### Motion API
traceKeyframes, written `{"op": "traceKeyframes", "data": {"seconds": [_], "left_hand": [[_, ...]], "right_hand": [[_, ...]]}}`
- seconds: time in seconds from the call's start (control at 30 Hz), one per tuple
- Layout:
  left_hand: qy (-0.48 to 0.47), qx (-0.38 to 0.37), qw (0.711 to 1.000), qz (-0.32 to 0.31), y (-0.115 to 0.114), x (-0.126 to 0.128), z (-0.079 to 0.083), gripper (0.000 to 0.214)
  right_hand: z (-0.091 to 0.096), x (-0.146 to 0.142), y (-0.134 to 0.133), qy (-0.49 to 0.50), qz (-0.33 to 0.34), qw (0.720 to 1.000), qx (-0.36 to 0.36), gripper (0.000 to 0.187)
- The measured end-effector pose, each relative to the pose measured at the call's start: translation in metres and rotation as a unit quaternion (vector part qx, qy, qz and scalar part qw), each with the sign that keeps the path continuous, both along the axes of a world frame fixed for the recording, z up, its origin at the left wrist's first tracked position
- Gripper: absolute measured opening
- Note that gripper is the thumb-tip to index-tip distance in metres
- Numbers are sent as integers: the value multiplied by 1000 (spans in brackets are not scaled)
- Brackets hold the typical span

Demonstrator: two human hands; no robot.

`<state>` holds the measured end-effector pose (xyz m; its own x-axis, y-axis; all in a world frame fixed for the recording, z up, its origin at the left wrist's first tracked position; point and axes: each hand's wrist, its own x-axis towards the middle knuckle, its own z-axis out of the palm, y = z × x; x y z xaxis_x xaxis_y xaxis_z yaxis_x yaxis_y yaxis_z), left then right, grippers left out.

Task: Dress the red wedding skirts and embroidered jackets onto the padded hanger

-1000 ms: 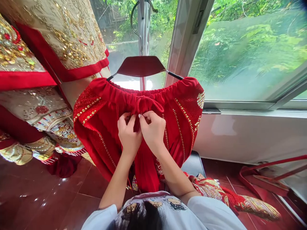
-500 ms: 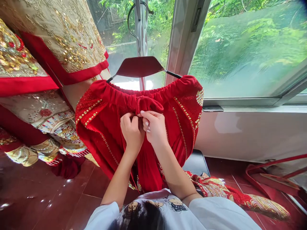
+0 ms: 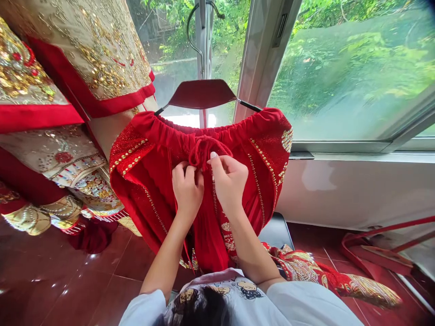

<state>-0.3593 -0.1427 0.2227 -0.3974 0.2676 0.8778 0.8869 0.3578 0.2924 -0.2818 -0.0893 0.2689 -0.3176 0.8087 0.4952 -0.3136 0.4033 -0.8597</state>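
A red skirt-like garment (image 3: 156,158) with a gathered waistband and lines of gold studs hangs from a hanger (image 3: 202,94) with a wide dark-red middle. At the front of its waistband, a red drawstring (image 3: 214,141) forms a loose bow with loops. Just below the bow, my left hand (image 3: 187,188) is closed, its fingers curled on the drawstring by the left loop. My right hand (image 3: 231,181) pinches the drawstring between thumb and fingers, to the right of the knot. The fingers partly cover the knot and the string ends.
Gold-and-cream embroidered garments (image 3: 112,59) with red trim hang at the left. Behind the hanger is a window (image 3: 340,81) above a white wall (image 3: 360,194). A black seat (image 3: 278,228), a red patterned cloth (image 3: 306,267) and a red metal frame (image 3: 360,249) are lower right.
My right hand has moved right, away from my left hand, with the thumb now raised. The bow's loops show more fully between the hands. The view has shifted slightly.
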Motion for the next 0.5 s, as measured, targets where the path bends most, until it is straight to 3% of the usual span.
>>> {"op": "traceKeyframes", "data": {"seconds": [0.1,0.2,0.27,0.4,0.5], "left_hand": [[2,32,999,-31,-10,2,5,9],[30,99,994,-28,-20,3,15,18],[8,90,996,-2,-20,0,22,23],[-53,-108,989,90,-5,-7,30,17],[-57,-210,972,85,-8,1,41,9]], "right_hand": [[-9,5,8,-49,-152,985,58,24],[-16,5,14,-88,-234,965,76,28],[-21,1,18,-146,-230,959,81,36],[-31,-9,24,-277,-167,941,103,24],[-28,0,21,-207,-88,965,136,26]]}}
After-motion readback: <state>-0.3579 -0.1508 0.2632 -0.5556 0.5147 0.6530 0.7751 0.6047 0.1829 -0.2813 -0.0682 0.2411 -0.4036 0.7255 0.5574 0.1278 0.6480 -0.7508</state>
